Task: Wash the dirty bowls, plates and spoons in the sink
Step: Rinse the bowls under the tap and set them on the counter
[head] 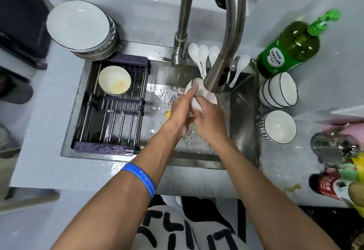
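Left hand: the left hand (182,109) reaches into the sink (244,111), fingers curled over the rim of a small white bowl (201,92) and gripping it.
Right hand: the right hand (208,119) grips the same bowl from the near side, thumb on its rim.
Bowl: held tilted over the sink's middle, just under the faucet (230,38) head.
Sink: set into the counter (45,151); wet steel, with a dark drying rack (112,115) across its left half.
Rack: carries one stained bowl (114,80) at its far end.
Spoons: white spoons (202,54) lean on the sink's far edge, behind the faucet.
Plates: a stack of plates (82,29) sits on the counter at the sink's far left corner.
Right edge: stacked bowls on their side (278,90) and one upright bowl (278,126) stand on the counter beside the sink, near a green soap bottle (289,48).
Wrist: a blue wristband (140,176) circles the left forearm.
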Demonstrator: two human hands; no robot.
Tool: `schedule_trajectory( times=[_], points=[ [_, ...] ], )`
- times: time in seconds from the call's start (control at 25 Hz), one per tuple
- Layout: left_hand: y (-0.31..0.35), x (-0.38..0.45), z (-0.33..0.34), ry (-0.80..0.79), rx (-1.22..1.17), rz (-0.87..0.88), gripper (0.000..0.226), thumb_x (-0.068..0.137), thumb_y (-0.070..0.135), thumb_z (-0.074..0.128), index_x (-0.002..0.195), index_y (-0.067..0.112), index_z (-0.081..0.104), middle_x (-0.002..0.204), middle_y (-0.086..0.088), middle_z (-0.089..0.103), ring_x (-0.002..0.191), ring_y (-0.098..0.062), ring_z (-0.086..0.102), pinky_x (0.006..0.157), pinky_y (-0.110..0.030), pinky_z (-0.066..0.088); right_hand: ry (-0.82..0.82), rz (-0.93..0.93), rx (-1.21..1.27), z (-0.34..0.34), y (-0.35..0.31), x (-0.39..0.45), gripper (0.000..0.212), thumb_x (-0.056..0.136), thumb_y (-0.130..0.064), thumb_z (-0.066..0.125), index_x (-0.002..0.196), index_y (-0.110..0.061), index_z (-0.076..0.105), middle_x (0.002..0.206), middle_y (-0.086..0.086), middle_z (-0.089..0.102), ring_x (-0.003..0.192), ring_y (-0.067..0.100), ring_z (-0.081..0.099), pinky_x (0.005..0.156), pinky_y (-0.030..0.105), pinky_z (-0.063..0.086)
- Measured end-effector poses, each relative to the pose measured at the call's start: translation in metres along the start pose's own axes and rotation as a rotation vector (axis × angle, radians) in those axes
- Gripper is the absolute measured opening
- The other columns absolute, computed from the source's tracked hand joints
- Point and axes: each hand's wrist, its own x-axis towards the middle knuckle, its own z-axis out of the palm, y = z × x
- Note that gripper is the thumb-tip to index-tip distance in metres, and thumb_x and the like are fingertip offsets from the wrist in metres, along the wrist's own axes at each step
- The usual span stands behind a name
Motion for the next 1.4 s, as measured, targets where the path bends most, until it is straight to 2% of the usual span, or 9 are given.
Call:
schedule_trajectory(
  times=[0.16,0.28,0.44,0.56,0.8,0.96,1.08,1.24,1.4],
  points=[
    [-0.005,0.001,0.008,0.281,-0.046,0.120,0.012,0.090,0.010,0.056,0.102,0.008,0.060,0.060,0.001,0.056,0.062,-0.019,0.053,0.056,-0.028,0.045,0.056,-0.310,-0.349,-0.007,-0.002,-0.006,0.025,0.079,-0.001,0.063,0.101,-0.009,0.069,0.079,0.009,0.072,0.085,0.032,0.066,0.083,0.041,0.047],
    [-0.012,0.005,0.009,0.283,-0.096,0.047,0.016,0.086,0.020,0.051,0.097,0.013,0.061,0.088,-0.010,0.068,0.077,-0.027,0.063,0.059,-0.034,0.056,0.125,-0.247,-0.330,-0.023,0.024,-0.015,0.012,0.092,-0.020,0.061,0.097,-0.017,0.071,0.112,0.001,0.071,0.121,0.031,0.054,0.107,0.052,0.034],
    [-0.024,0.010,0.019,0.162,-0.133,-0.020,0.035,0.090,0.025,0.051,0.122,0.014,0.056,0.122,-0.018,0.063,0.108,-0.034,0.062,0.068,-0.039,0.061,0.250,-0.069,-0.143,-0.050,0.054,-0.027,0.020,0.095,-0.019,0.058,0.111,-0.012,0.069,0.125,0.003,0.064,0.121,0.024,0.051,0.104,0.046,0.040],
    [-0.034,0.009,0.021,0.148,-0.181,-0.039,0.037,0.098,0.017,0.043,0.132,0.004,0.049,0.124,-0.021,0.058,0.099,-0.033,0.059,0.050,-0.029,0.055,0.178,-0.019,-0.147,-0.059,0.062,-0.031,0.026,0.097,-0.017,0.055,0.122,-0.013,0.064,0.132,0.001,0.058,0.121,0.020,0.049,0.098,0.033,0.041],
    [-0.049,0.015,0.016,0.265,-0.111,-0.150,0.024,0.100,0.018,0.043,0.122,0.009,0.048,0.126,-0.020,0.055,0.112,-0.038,0.061,0.067,-0.040,0.062,-0.031,-0.102,-0.257,-0.047,0.079,-0.038,0.031,0.096,-0.017,0.055,0.126,-0.014,0.061,0.140,-0.001,0.053,0.121,0.024,0.051,0.096,0.035,0.042],
    [-0.051,0.021,0.014,0.305,-0.014,-0.179,0.025,0.099,0.021,0.041,0.116,0.007,0.054,0.111,-0.020,0.064,0.085,-0.031,0.065,0.053,-0.033,0.060,-0.116,-0.193,-0.412,-0.044,0.078,-0.042,0.048,0.091,-0.020,0.061,0.137,-0.016,0.051,0.144,0.003,0.050,0.130,0.026,0.046,0.106,0.043,0.038],
    [-0.042,0.024,0.007,0.270,0.096,-0.182,0.029,0.096,0.022,0.041,0.113,0.007,0.058,0.099,-0.016,0.068,0.078,-0.028,0.065,0.064,-0.037,0.059,-0.295,-0.331,-0.564,-0.029,0.071,-0.026,0.053,0.089,-0.025,0.064,0.139,-0.014,0.050,0.140,0.007,0.055,0.136,0.030,0.043,0.115,0.053,0.021],
    [-0.026,0.024,0.001,0.175,0.086,-0.144,0.017,0.096,0.017,0.045,0.104,0.009,0.057,0.101,-0.015,0.064,0.084,-0.028,0.061,0.059,-0.036,0.051,-0.247,-0.484,-0.873,-0.039,0.056,0.001,0.015,0.087,-0.015,0.065,0.101,-0.012,0.071,0.092,0.007,0.073,0.103,0.029,0.064,0.114,0.055,0.025],
    [-0.020,0.028,0.009,0.066,0.074,-0.084,0.020,0.097,0.005,0.045,0.091,0.011,0.063,0.091,-0.013,0.067,0.064,-0.018,0.062,0.047,-0.025,0.048,-0.445,-0.618,-1.079,-0.056,0.039,0.004,0.023,0.096,-0.006,0.040,0.101,-0.008,0.063,0.094,0.007,0.070,0.086,0.023,0.065,0.088,0.036,0.039]
  ],
)
